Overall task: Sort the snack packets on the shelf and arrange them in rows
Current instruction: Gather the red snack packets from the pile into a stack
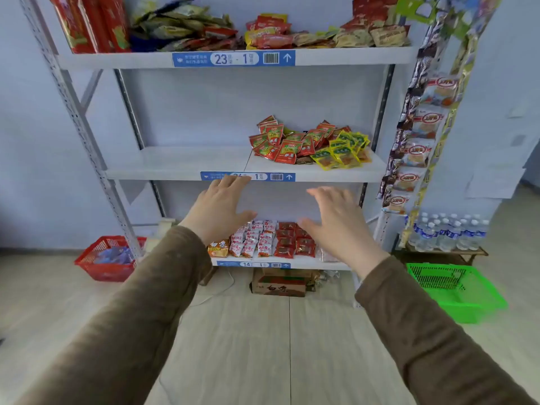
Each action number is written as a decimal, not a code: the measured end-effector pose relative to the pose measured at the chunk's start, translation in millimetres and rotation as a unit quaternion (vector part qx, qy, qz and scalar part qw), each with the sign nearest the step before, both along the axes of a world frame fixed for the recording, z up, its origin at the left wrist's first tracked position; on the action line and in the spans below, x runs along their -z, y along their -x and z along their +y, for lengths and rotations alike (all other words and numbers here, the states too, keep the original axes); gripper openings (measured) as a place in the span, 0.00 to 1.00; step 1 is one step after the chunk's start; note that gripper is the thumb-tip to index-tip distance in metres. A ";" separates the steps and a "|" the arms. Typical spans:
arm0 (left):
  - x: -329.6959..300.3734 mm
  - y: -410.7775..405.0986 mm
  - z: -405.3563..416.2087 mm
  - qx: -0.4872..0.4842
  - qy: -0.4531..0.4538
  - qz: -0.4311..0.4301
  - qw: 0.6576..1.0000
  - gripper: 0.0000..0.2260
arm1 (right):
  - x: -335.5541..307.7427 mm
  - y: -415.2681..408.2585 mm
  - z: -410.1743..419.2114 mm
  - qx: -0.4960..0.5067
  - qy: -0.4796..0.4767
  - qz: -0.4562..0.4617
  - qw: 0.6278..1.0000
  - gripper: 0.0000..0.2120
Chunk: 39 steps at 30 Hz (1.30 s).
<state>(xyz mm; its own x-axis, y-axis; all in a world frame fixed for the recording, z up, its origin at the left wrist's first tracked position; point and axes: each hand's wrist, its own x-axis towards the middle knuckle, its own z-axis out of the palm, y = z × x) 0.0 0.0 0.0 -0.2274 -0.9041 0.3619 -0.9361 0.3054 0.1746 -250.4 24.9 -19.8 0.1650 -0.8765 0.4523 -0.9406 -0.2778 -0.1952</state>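
Note:
A loose heap of small snack packets lies on the right half of the middle shelf (181, 166): red-and-green packets (287, 141) at the centre and yellow packets (343, 152) on the right. My left hand (220, 207) and my right hand (339, 223) are both raised in front of the shelf, below the heap, with fingers spread and holding nothing. On the bottom shelf (306, 263) white-and-red packets (254, 238) and dark red packets (292, 241) lie in neat rows, partly hidden by my hands.
The top shelf (350, 55) carries mixed piles of packets. Strips of hanging snacks (418, 144) dangle at the right post. A red basket (108, 258) sits on the floor at left, a green basket (450, 290) at right, water bottles (447, 233) behind it, a cardboard box (280, 283) under the shelf.

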 end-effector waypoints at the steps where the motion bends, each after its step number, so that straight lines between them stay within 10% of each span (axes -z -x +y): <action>1: 3.4 0.6 -6.6 -0.003 -0.006 -0.002 1.000 0.35 | 4.6 -0.5 -7.1 0.001 -0.008 0.001 1.000 0.31; 39: 69.7 21.2 -444.0 -0.003 -0.083 0.018 0.996 0.33 | 55.3 9.3 -449.2 0.002 -0.110 0.050 0.993 0.28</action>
